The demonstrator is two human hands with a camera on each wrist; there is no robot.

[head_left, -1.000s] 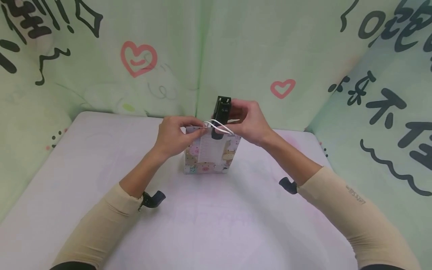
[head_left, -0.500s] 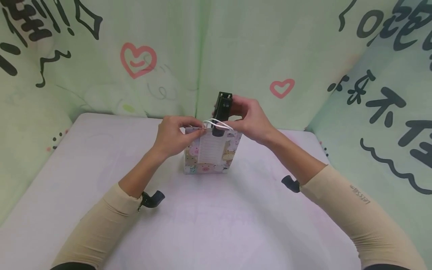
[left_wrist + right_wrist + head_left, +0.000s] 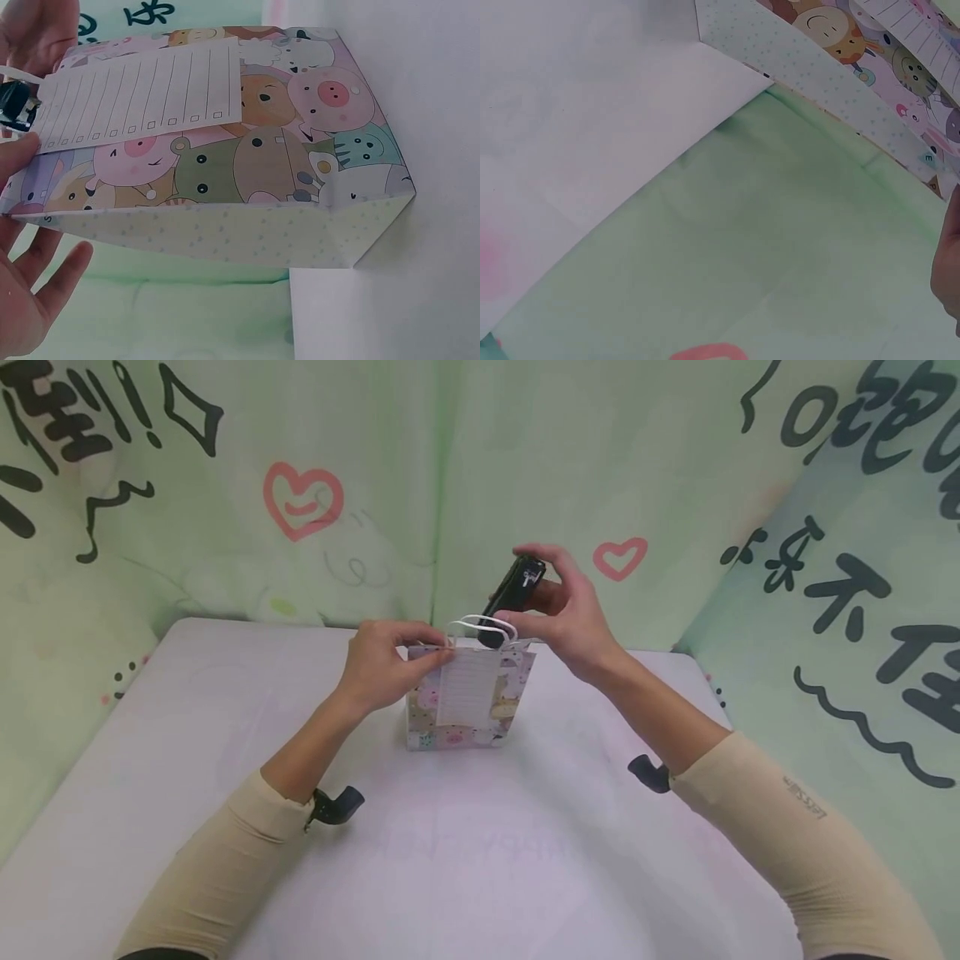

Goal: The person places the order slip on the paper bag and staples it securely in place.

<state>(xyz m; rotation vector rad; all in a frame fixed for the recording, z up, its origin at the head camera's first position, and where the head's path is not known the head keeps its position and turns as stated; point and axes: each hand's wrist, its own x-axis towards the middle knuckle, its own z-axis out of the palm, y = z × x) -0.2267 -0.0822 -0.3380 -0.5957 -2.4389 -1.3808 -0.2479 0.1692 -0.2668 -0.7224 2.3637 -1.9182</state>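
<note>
A paper gift bag (image 3: 426,706) with cartoon animals stands upright on the table, a white lined checklist sheet (image 3: 150,94) on its front. My left hand (image 3: 375,664) pinches the bag's top rim at the left, thumb in front. My right hand (image 3: 577,627) grips a slim black block-shaped object (image 3: 517,585) with a white marking, fingers behind it and thumb in front. The object leans right, its lower end at the bag's mouth behind the white cord handles (image 3: 480,620). In the left wrist view the black object (image 3: 16,105) shows only partly, with a shiny end.
The table (image 3: 450,852) has a pale cover, its far edge just behind the bag. Green curtains (image 3: 525,460) with pink hearts and black lettering enclose the back and sides. Dark wrist cameras (image 3: 337,806) project from both sleeves.
My right hand has raised the black object higher out of the bag's mouth and tilted its top to the right. My left hand stays on the rim.
</note>
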